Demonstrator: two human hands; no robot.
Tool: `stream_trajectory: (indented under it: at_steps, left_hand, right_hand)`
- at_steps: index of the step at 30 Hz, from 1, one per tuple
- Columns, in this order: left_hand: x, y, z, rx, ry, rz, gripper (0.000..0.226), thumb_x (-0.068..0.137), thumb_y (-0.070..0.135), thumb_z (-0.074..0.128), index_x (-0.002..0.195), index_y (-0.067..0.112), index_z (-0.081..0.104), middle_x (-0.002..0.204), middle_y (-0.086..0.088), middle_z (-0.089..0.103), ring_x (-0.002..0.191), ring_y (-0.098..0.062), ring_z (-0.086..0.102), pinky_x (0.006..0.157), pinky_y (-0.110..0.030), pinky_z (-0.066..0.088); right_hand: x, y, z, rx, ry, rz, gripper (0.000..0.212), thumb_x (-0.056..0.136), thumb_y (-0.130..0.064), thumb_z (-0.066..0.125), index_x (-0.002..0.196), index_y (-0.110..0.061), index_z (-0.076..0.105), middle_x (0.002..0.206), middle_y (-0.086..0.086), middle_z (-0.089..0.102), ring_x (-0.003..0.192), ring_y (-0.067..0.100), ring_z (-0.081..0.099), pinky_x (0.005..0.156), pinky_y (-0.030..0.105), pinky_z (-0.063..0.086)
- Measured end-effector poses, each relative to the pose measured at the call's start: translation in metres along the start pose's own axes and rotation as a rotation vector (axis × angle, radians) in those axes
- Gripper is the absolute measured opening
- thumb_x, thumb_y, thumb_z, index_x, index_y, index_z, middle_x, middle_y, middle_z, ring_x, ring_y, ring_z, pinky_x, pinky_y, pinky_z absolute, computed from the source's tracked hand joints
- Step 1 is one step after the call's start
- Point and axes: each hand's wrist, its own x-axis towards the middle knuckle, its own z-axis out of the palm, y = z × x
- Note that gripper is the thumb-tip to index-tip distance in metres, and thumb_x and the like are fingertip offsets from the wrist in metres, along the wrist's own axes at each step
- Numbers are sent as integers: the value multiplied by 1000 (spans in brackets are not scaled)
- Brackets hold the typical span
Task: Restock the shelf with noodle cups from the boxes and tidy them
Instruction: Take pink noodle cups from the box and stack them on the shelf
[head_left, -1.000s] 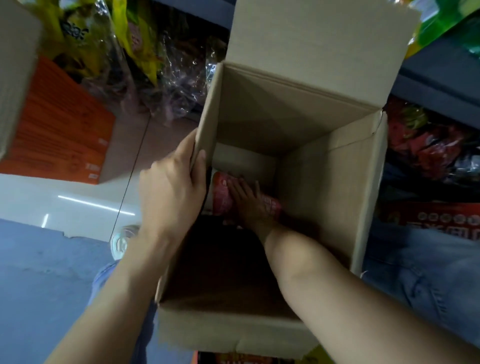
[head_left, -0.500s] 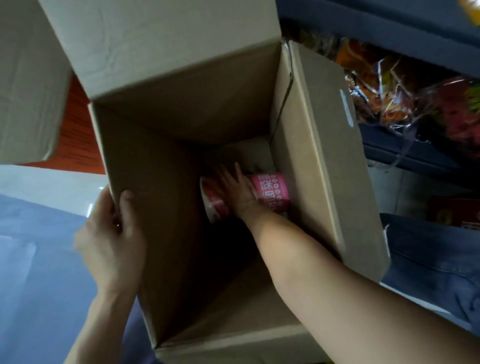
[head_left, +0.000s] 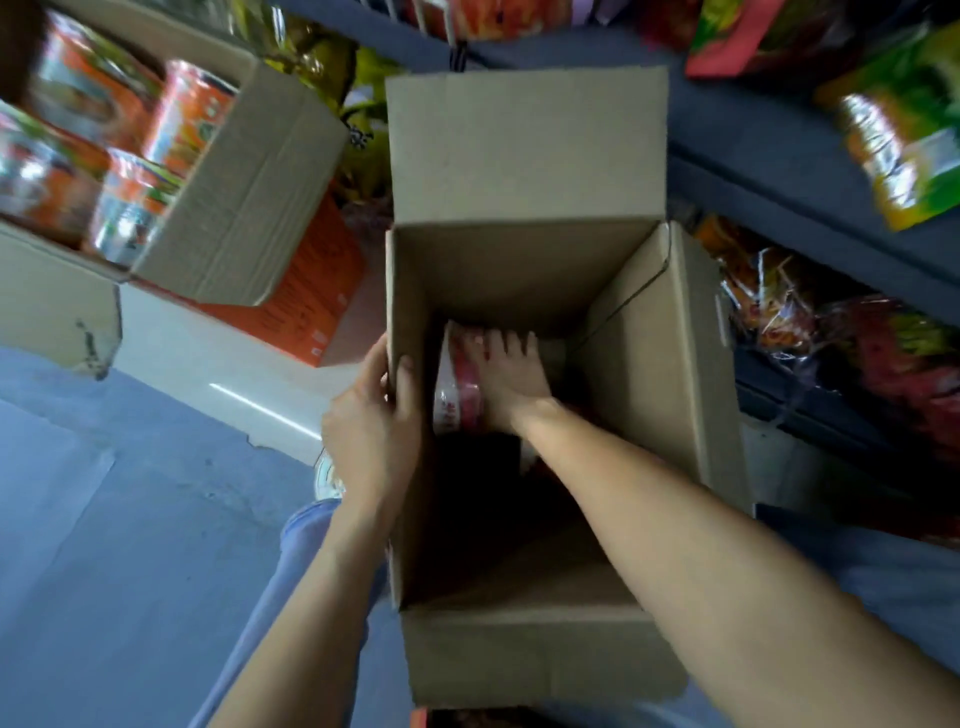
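Observation:
An open cardboard box stands in front of me with its flaps up. Deep inside it lies a pink and white noodle cup on its side. My right hand reaches down into the box and lies over the cup, with its fingers wrapped on it. My left hand grips the box's left wall at the rim, thumb inside and fingers outside. The rest of the box's bottom is dark.
A second open box at the upper left holds several orange noodle cups. An orange carton sits behind it. Dark shelves with snack bags run along the right. Blue-grey floor lies to the left.
The view has swung, bringing the box of orange cups into sight. My left hand has slid up the left wall's rim. My right hand stays on the pink cup, which now lies turned.

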Motion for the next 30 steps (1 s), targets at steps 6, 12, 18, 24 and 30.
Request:
stream_trajectory:
  at_steps: [6, 12, 18, 24, 30]
  left_hand:
    - [3, 4, -7, -131, -259, -7, 40, 93, 33, 53, 130, 19, 54, 120, -8, 63, 103, -22, 61, 80, -27, 42]
    - [-28, 78, -75, -551, -547, -14, 55, 91, 50, 50, 139, 23, 44, 133, 7, 53, 124, -12, 48, 104, -32, 38]
    - [-62, 187, -167, -849, -546, 459, 87, 78, 28, 76, 144, 32, 20, 134, 14, 49, 117, 2, 52, 94, -20, 47]
    - [-29, 277, -192, -712, -71, 757, 101, 71, 47, 76, 144, 23, 12, 145, 5, 33, 130, 0, 37, 104, -21, 40]
    - [43, 359, -139, -265, 181, 642, 89, 76, 50, 71, 145, 12, 28, 139, -11, 35, 128, -27, 33, 104, -36, 34]
  right_hand:
    - [-116, 38, -103, 486, 373, 80, 136, 48, -48, 88, 152, -20, 5, 147, 10, 31, 134, 27, 33, 111, 35, 27]
    - [-202, 63, -167, 1224, 498, 185, 123, 45, -38, 95, 142, -29, 20, 134, -12, 41, 118, 5, 47, 103, 31, 41]
    - [-264, 76, -265, 1546, 648, -174, 100, 57, -16, 88, 138, -24, 31, 125, -4, 57, 108, 2, 61, 82, 19, 52]
    - [-272, 116, -365, 1040, 1025, -181, 77, 61, -47, 84, 128, -30, 48, 124, 0, 51, 114, 10, 53, 98, 34, 47]
    - [-219, 152, -402, 892, 1163, 80, 70, 90, -19, 62, 149, -15, 25, 145, 4, 38, 132, 17, 40, 108, 24, 29]
